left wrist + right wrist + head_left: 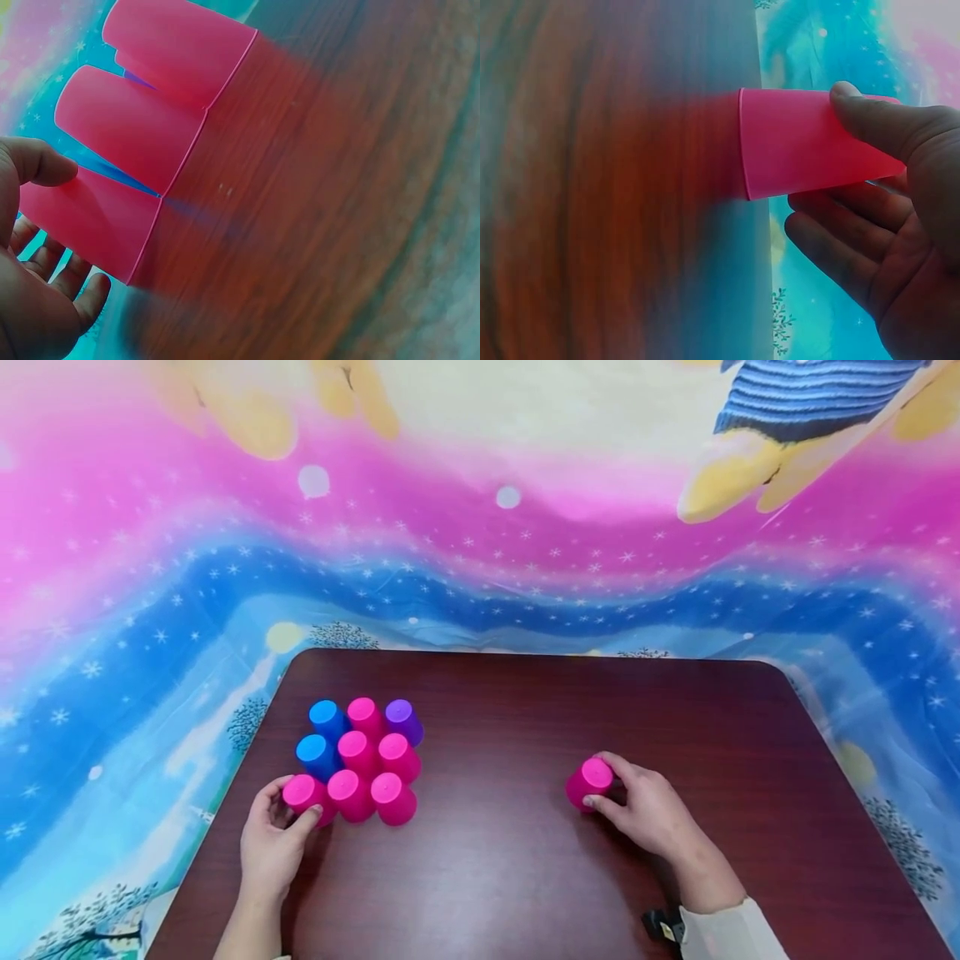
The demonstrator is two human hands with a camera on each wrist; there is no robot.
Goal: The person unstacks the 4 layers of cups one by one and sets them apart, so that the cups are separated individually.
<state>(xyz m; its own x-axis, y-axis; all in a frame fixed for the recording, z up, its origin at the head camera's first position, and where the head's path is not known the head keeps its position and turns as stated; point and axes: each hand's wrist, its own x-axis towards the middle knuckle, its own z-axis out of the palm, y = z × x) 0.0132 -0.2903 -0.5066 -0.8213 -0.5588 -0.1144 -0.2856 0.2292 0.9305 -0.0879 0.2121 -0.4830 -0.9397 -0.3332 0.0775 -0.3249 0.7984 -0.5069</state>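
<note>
My left hand [270, 852] holds a pink cup [302, 792] at the front left corner of a block of upside-down cups, three rows of three. In the left wrist view the thumb lies on one side of that cup [97, 221], the fingers on the other. Pink cups [351, 795] fill the rest of the front row. Behind stand two blue cups [318, 755] on the left, more pink cups [400, 757], and a purple cup [403, 720] at the back right. Apart, my right hand [652, 810] grips another upside-down pink cup [590, 782] between thumb and fingers.
The dark brown wooden table [495, 860] has rounded far corners. A printed cloth [480, 543] in pink and blue hangs behind it and along both sides. At the right wrist is a small black device [663, 927], beside a pale sleeve [731, 935].
</note>
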